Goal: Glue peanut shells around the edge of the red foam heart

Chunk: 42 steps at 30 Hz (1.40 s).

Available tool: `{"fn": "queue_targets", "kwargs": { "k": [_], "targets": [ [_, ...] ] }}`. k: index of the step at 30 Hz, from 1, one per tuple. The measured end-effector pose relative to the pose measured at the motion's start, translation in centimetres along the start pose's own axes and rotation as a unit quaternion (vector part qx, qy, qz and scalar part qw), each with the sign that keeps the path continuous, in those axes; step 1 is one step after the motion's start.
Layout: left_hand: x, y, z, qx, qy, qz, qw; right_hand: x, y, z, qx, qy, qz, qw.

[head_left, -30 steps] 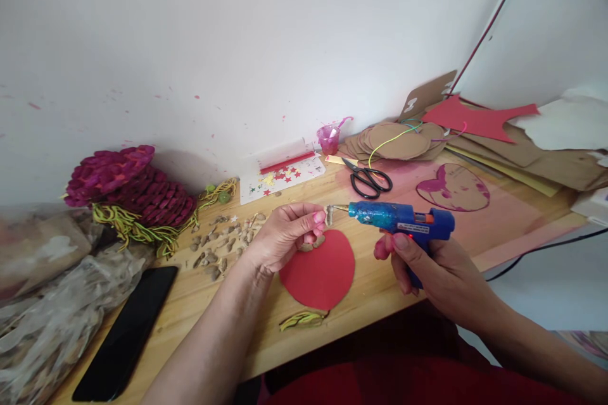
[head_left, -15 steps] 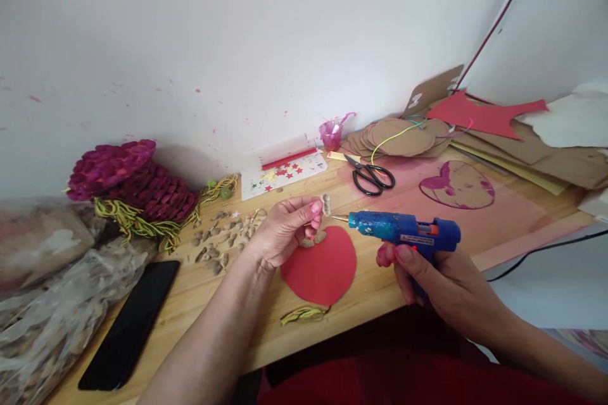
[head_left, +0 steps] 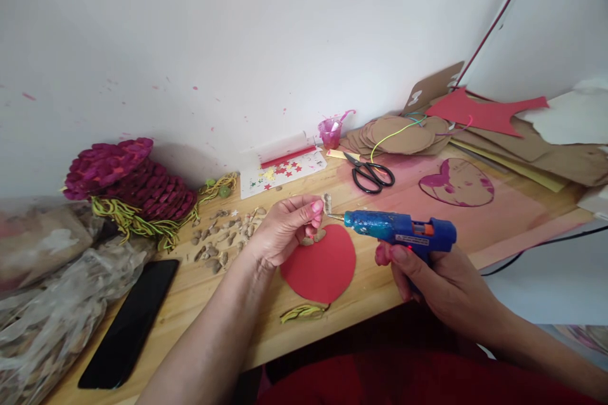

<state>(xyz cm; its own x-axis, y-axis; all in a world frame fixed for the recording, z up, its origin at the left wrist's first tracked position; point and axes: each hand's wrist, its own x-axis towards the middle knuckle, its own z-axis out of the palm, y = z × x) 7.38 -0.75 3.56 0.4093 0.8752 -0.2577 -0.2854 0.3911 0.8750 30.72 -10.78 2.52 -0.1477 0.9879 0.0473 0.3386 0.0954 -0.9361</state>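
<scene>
My left hand [head_left: 289, 228] pinches a peanut shell [head_left: 327, 204] above a red heart-shaped piece [head_left: 319, 269]. My right hand [head_left: 427, 272] is wrapped round the handle of a blue hot glue gun [head_left: 396, 228], a finger near its trigger. The gun's metal nozzle points left, right at the shell's lower edge; whether they touch I cannot tell. Two peanut shells [head_left: 313, 238] lie at the top of the red piece, partly behind my left fingers. A yellow-and-dark yarn tassel [head_left: 303, 312] lies at its bottom tip. Several loose peanut shells [head_left: 222, 237] are scattered left of my hand.
Black-handled scissors [head_left: 370, 176] lie behind the glue gun. A painted cardboard heart [head_left: 456, 183] and stacked cardboard pieces [head_left: 396, 134] are to the right. A phone [head_left: 129, 324], a plastic bag [head_left: 61, 323] and bundled magenta pieces [head_left: 137, 177] stand at left. A pink cup [head_left: 330, 133] is by the wall.
The glue gun has shifted slightly left, bringing its nozzle closer to the peanut shell. My left hand stays almost still, and the view has moved a little.
</scene>
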Motion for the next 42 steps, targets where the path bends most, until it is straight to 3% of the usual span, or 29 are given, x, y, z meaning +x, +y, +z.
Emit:
{"fn": "queue_targets", "kwargs": {
  "k": [42],
  "targets": [
    [-0.13,0.19,0.18,0.007,-0.007,0.002,1.0,-0.12,0.55,-0.24,-0.014,0.014,0.0,1.0]
  ]
}}
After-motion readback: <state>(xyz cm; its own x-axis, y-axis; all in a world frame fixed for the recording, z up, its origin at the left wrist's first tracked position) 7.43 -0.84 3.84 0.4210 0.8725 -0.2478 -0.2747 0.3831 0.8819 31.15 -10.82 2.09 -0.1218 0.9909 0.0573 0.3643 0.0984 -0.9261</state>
